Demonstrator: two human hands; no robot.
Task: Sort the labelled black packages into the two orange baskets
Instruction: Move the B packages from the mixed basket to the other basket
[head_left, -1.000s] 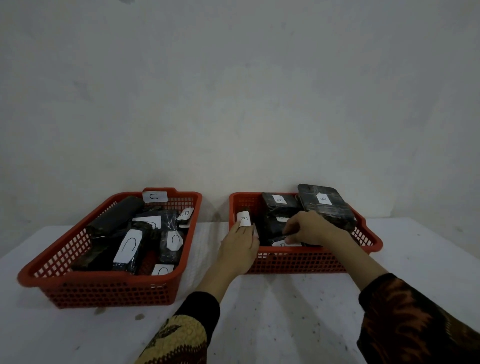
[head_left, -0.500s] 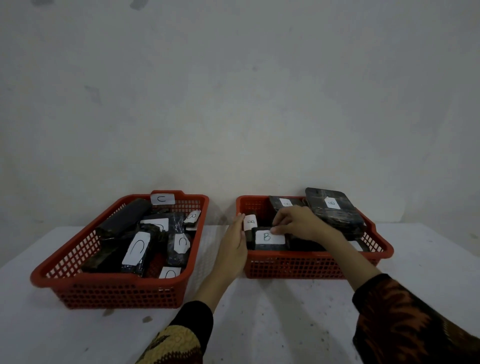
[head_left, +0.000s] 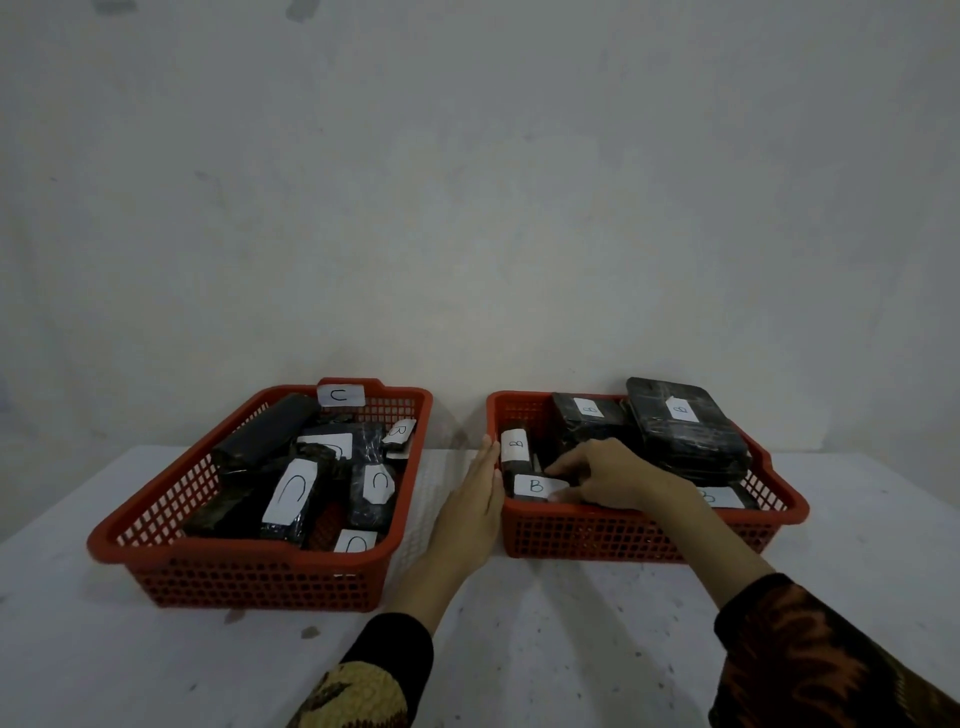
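Observation:
Two orange baskets stand side by side on a white table. The left basket (head_left: 156, 525), tagged C at its back rim, holds several black packages, most labelled C (head_left: 291, 493), and one labelled B (head_left: 400, 432) at the back right. The right basket (head_left: 623, 535) holds several B packages, a large one (head_left: 680, 426) propped at the back. My right hand (head_left: 602, 475) rests inside this basket with fingertips on a B package (head_left: 535, 487) at the front left. My left hand (head_left: 475, 499) lies flat against the right basket's outer left wall, fingers straight.
A plain pale wall rises just behind the baskets. The table (head_left: 545, 649) stretches toward me in front of the baskets, with a few small dark specks. A narrow gap separates the two baskets.
The B package under my right hand has come to lie at the basket's front left corner. My left hand has moved from the basket's rim down to its outer wall.

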